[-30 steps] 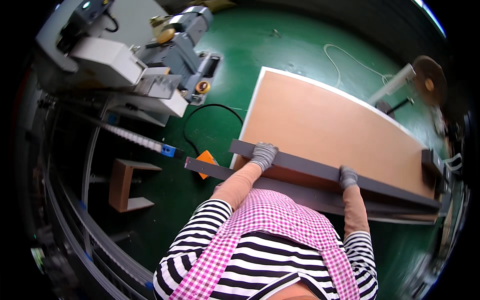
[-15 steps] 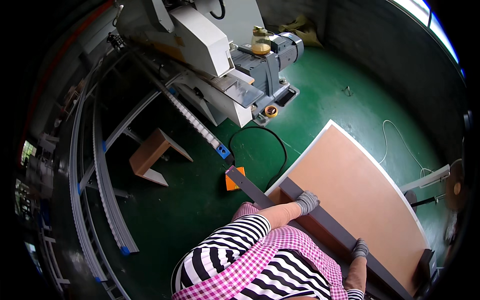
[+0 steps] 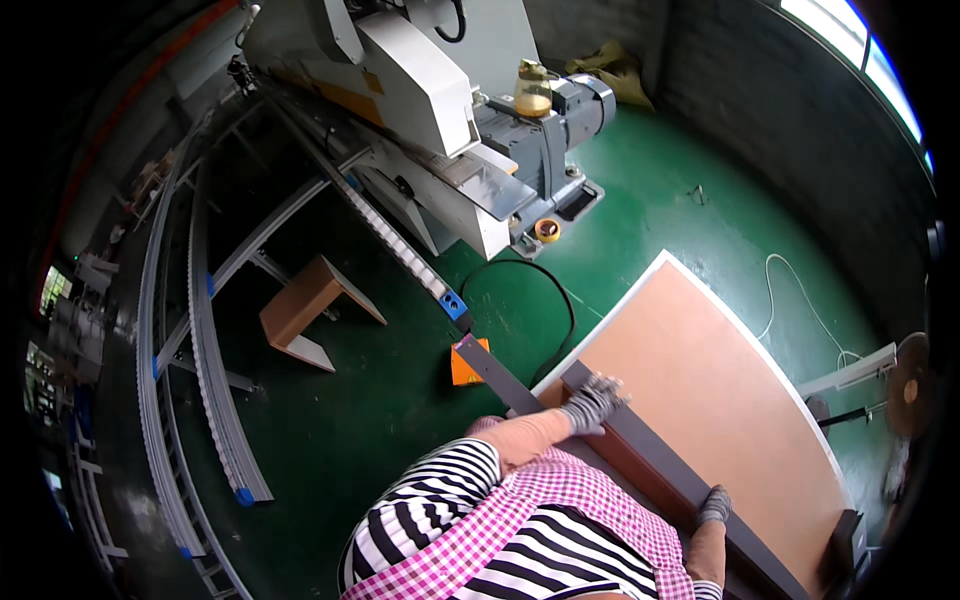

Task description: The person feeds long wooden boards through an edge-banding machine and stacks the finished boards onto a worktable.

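Both my hands wear grey knit gloves with dark stripes. My left hand (image 3: 593, 404) is open, fingers spread, over the far end of a long dark grey board (image 3: 652, 446). Whether its palm presses on the board is hard to tell. My right hand (image 3: 715, 506) grips the same board further down, fingers curled over its edge. A reddish-brown side face shows along the board's near side. Another dark grey strip (image 3: 492, 372) lies lower and closer to my body, its far end sticking out past the table (image 3: 720, 370) with the light brown top and white rim.
A white and grey machine (image 3: 420, 80) with a motor (image 3: 585, 105) stands ahead. Its roller rail (image 3: 395, 245) ends in a blue cap near an orange box (image 3: 468, 362). A brown, angled panel stand (image 3: 305, 305) and conveyor rails (image 3: 215, 380) are at left; a black cable (image 3: 560, 285) crosses the green floor.
My left hand has loosened from the board, its fingers spreading, and shifted slightly left. My right hand keeps its place on the board. The view has tilted slightly.
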